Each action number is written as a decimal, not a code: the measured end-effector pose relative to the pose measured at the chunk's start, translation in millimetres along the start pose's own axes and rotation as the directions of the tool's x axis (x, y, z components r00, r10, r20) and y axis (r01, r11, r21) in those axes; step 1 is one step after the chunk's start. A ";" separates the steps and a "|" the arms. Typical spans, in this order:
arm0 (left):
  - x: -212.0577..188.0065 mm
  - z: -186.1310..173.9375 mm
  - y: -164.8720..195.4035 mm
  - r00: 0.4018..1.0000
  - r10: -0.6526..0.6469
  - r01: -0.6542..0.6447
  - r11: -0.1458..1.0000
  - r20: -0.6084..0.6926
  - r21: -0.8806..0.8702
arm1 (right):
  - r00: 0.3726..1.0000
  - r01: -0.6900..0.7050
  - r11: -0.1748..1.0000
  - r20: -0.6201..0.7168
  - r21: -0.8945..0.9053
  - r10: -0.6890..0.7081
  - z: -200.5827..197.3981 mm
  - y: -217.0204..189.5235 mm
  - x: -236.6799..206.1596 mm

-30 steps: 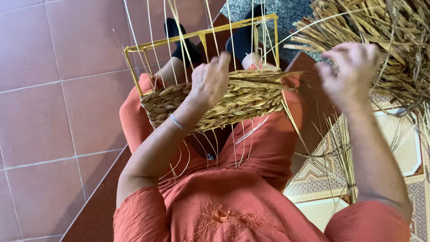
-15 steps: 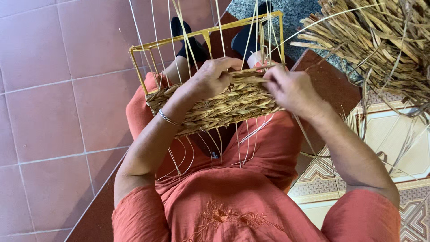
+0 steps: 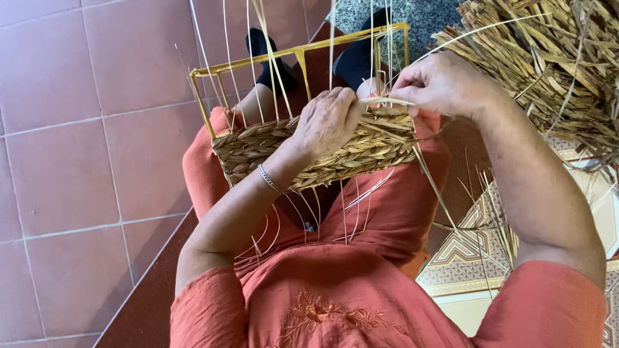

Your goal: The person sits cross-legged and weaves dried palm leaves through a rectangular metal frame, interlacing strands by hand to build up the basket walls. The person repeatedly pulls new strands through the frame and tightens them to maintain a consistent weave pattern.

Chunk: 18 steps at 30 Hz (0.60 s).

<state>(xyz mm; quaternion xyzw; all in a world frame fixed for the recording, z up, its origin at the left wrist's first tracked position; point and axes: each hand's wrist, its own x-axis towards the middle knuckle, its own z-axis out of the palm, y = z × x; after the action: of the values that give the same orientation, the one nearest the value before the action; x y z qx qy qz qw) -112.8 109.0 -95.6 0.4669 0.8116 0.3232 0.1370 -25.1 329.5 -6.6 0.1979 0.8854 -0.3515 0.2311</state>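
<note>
While it rests across the person's lap, the half-woven basket [image 3: 309, 151] shows thick braided straw rows around its lower part and a bare yellow wire frame [image 3: 296, 55] above. The left hand [image 3: 329, 119] presses on the weave, fingers closed over its top edge. The right hand [image 3: 438, 84] pinches a pale straw strand [image 3: 387, 101]. Its fingertips are hidden, and the dried straw bundle [image 3: 548, 58] is cut off at the picture's edge.

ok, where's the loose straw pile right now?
In the head view the straw pile fills the top-right corner, on the person's right, just beyond the right hand working at the half-woven basket on the lap.
</note>
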 end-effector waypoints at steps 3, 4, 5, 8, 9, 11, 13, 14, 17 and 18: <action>0.0 5.3 -3.6 0.997 -0.055 0.055 0.998 -0.061 0.001 | 0.993 0.112 0.980 -0.026 -0.164 -0.118 0.8 6.6 17.1; -2.5 5.3 -6.3 0.994 -0.066 0.063 0.998 -0.089 -0.029 | 0.983 0.167 0.979 -0.055 -0.117 -0.174 7.8 9.5 20.2; -5.1 4.7 -9.7 0.990 -0.075 0.068 0.996 -0.118 -0.059 | 0.970 0.222 0.972 -0.088 -0.073 -0.228 17.9 12.1 22.7; -15.8 5.1 -19.9 0.962 0.192 -0.191 0.981 -0.195 0.021 | 0.890 0.323 0.941 -0.305 -0.100 -0.338 52.0 19.5 28.2; -18.5 6.3 -22.5 0.966 0.205 -0.202 0.979 -0.158 0.039 | 0.844 0.341 0.930 -0.391 -0.138 -0.367 62.5 22.0 29.1; -20.6 8.7 -26.7 0.967 0.241 -0.234 0.969 -0.084 0.081 | 0.803 0.313 0.895 -0.416 -0.316 -0.428 77.8 26.2 32.6; -21.5 8.9 -28.9 0.914 0.374 -0.348 0.922 -0.159 0.172 | 0.736 0.332 0.857 -0.460 -0.394 -0.497 82.9 33.6 31.9; -19.9 8.5 -29.0 0.881 0.434 -0.393 0.894 -0.190 0.216 | 0.692 0.374 0.845 -0.492 -0.384 -0.529 85.1 37.4 29.9; -10.9 3.1 -25.6 0.995 -0.019 0.017 1.000 -0.099 -0.022 | 0.747 0.391 0.880 -0.466 -0.270 -0.475 85.6 48.6 20.1; -5.8 1.3 -23.5 0.991 -0.107 0.105 0.994 -0.075 -0.027 | 0.791 0.372 0.901 -0.431 -0.222 -0.433 85.2 51.3 16.7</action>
<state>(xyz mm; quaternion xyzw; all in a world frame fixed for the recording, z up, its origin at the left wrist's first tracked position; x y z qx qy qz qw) -124.8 96.3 -112.3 0.4089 0.8361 0.3424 0.1284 10.5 306.5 -98.1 0.0689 0.9565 -0.2774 -0.0591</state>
